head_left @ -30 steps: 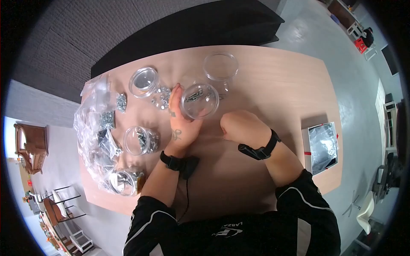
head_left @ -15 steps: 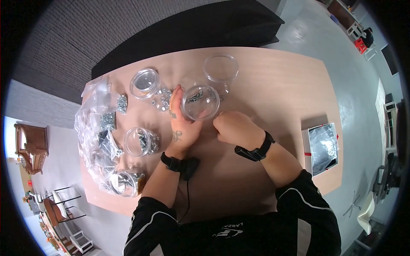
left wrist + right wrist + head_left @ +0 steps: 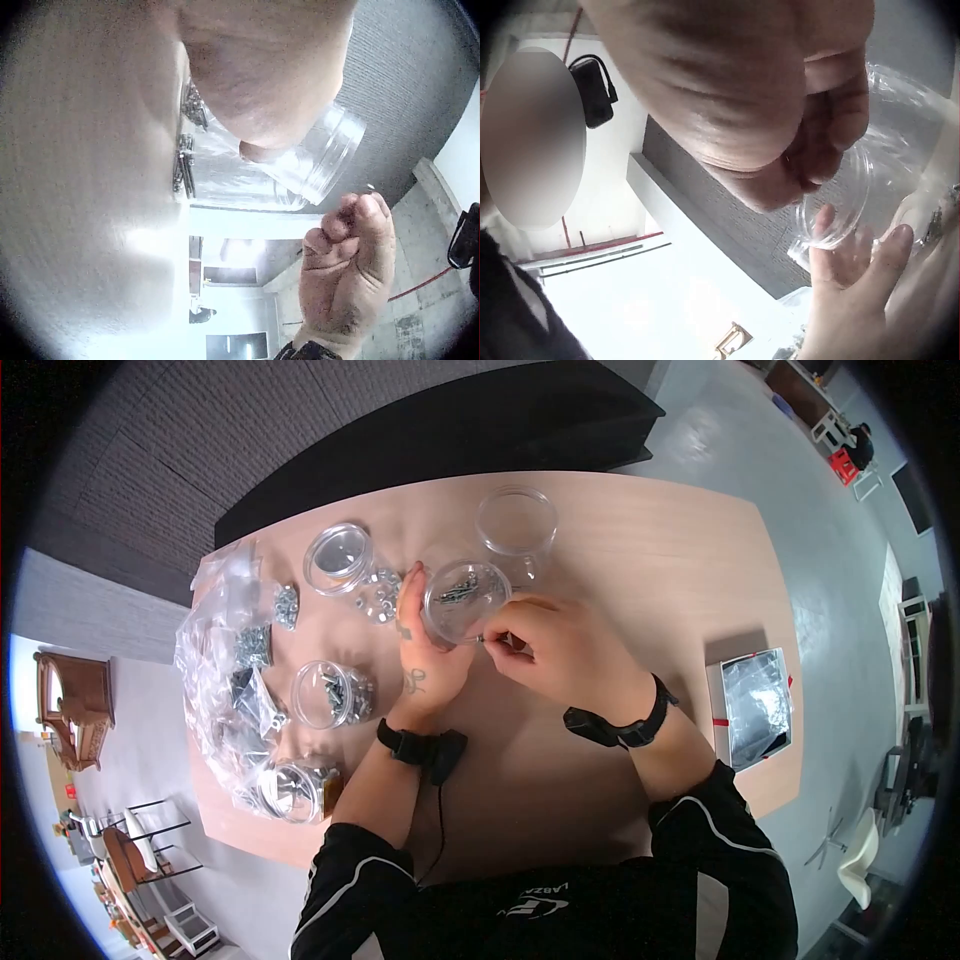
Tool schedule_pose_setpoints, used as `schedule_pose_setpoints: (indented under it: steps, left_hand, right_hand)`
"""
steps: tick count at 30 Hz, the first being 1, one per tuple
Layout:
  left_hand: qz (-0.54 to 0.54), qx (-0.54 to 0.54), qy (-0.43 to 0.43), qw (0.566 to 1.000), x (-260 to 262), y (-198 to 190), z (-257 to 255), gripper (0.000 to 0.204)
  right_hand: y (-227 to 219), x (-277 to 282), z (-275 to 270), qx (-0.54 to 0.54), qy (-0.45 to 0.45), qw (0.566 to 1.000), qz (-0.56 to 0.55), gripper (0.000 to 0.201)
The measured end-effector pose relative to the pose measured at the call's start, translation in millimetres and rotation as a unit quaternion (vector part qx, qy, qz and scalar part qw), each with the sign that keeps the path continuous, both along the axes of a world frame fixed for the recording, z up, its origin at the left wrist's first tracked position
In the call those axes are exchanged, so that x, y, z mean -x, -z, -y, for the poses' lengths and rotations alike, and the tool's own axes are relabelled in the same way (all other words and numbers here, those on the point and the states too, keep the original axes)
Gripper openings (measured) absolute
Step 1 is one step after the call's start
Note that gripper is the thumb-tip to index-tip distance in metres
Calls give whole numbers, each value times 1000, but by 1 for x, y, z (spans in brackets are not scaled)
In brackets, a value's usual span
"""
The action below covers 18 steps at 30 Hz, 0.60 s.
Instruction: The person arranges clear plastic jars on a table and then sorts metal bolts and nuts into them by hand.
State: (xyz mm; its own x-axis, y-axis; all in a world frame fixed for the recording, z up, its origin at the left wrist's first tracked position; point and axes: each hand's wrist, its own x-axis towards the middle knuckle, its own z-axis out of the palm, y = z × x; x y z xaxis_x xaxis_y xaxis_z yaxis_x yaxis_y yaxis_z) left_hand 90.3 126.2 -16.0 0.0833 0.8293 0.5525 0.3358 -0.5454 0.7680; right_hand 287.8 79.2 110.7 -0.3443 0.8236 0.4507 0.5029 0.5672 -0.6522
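Note:
My left hand (image 3: 432,660) holds a clear plastic jar (image 3: 484,616) over the middle of the table, its mouth tilted toward me. Thin metal screws (image 3: 460,591) lie at the jar's bottom, and the left wrist view shows them bunched there too (image 3: 185,169). Right at the jar's rim is my right hand (image 3: 560,650), fingers curled and thumb against the fingertips. It pinches a small silvery screw (image 3: 371,187), of which only the tip shows; the rest is hidden by the fingers. Just beyond the held jar stands another clear jar (image 3: 517,491), open at the top.
On the left are a jar (image 3: 340,538) with nuts, a jar (image 3: 322,693) with bolts and another filled jar (image 3: 290,790). Plastic bags (image 3: 215,700) with hardware line the left edge. A box (image 3: 755,705) with silvery wrapping sits on the right.
My right hand has moved left to the jar's rim and turned, from a closed fist to a fingertip pinch with a screw showing. My left hand has kept the jar nearly in place.

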Motion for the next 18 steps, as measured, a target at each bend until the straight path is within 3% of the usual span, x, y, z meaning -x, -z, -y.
schedule_pose_setpoints:
  steps: [6,18]
  left_hand:
    - [-8,-20,9,1000,0,0,0,104]
    - [-18,-20,-1,1000,1,0,0,106]
  right_hand:
    - [15,4,-5,-42,17,998,41,9]
    - [10,5,-5,-15,11,1000,24,7]
